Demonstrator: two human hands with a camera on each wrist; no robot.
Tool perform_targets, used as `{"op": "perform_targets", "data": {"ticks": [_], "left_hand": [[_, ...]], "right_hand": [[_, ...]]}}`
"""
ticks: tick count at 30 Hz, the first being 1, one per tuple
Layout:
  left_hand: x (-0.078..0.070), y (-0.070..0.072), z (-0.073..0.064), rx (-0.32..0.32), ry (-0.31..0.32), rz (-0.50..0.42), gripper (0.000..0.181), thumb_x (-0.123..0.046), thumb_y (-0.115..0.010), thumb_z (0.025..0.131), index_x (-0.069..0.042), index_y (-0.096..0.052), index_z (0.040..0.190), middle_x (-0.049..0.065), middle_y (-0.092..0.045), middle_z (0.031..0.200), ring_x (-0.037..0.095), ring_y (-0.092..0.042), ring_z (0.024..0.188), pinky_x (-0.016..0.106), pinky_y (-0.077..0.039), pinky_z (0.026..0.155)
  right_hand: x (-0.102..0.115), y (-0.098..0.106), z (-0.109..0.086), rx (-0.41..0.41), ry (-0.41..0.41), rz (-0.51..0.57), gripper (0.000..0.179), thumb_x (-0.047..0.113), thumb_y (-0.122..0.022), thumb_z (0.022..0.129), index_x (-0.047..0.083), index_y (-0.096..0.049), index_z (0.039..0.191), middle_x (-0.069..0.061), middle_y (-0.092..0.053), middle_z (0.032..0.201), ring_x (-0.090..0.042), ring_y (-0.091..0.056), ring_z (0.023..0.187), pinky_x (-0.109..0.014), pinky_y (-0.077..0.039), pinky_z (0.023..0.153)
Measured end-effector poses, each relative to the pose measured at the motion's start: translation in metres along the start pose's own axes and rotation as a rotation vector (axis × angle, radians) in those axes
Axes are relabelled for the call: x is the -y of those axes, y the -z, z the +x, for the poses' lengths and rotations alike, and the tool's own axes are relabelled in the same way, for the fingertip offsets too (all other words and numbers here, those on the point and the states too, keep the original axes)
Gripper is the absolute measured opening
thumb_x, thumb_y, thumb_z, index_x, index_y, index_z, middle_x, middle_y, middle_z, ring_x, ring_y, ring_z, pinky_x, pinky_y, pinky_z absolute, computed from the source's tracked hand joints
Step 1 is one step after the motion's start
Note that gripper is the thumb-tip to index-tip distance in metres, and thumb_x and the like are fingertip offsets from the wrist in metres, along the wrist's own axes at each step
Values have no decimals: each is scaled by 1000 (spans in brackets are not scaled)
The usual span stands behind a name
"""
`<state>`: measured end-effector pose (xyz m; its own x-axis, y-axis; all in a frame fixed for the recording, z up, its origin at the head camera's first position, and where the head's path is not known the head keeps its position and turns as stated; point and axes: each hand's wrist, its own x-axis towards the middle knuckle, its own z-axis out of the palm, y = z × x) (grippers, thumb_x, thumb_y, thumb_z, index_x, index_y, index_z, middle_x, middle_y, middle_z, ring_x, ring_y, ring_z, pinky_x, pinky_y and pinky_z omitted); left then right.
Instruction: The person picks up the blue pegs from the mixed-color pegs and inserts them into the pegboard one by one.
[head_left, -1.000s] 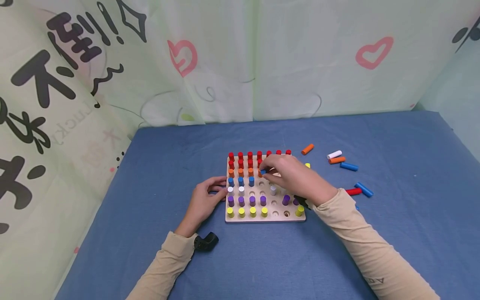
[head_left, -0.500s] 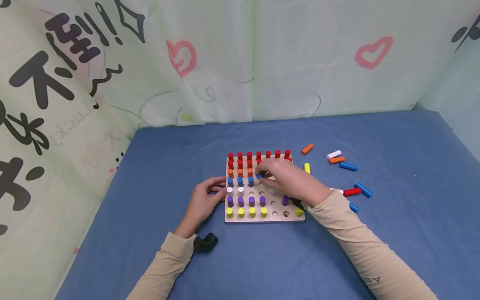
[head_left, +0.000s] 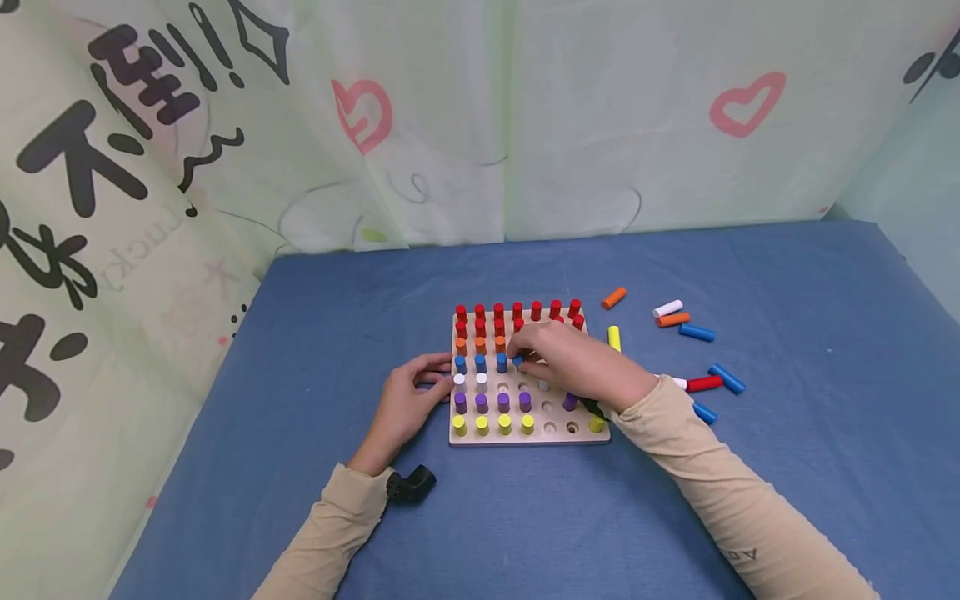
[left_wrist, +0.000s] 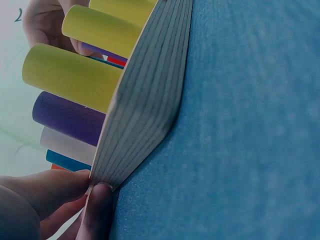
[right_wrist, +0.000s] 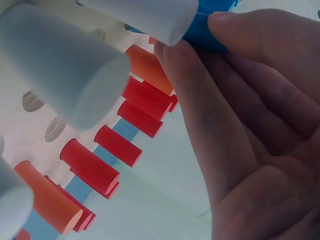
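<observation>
A light wooden pegboard lies on the blue cloth, with rows of red, orange, blue, white, purple and yellow pegs upright in it. My right hand pinches a blue peg between thumb and forefinger, over the blue row beside three standing blue pegs. The peg's lower end is hidden, so how deep it sits I cannot tell. At the board's left edge, my left hand holds the rim, thumb near the upper face and a finger against the side.
Right of the board lie loose pegs: orange, white, yellow, red and several blue. Some holes in the board hold no peg. A printed curtain hangs behind the table.
My right hand has shifted slightly left and down with the blue peg, closer to the three standing blue pegs. The left hand stays at the board's edge.
</observation>
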<state>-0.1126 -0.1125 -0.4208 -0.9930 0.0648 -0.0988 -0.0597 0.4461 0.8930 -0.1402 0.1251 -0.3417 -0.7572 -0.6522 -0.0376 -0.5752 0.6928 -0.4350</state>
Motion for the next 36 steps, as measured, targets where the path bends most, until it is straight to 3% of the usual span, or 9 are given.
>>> {"op": "perform_targets", "data": {"ticks": [36], "left_hand": [[0,1,0,-7,-2,29,36,-14,-69,94,-11,-64,130,5,-69,118,17,-65,98,30,-59,82]], "right_hand": [[-6,-1,5,25,11,3,19,9,-72,91,4,-72,109,-9,-72,105,-17,-65,90,-33,-57,81]]}}
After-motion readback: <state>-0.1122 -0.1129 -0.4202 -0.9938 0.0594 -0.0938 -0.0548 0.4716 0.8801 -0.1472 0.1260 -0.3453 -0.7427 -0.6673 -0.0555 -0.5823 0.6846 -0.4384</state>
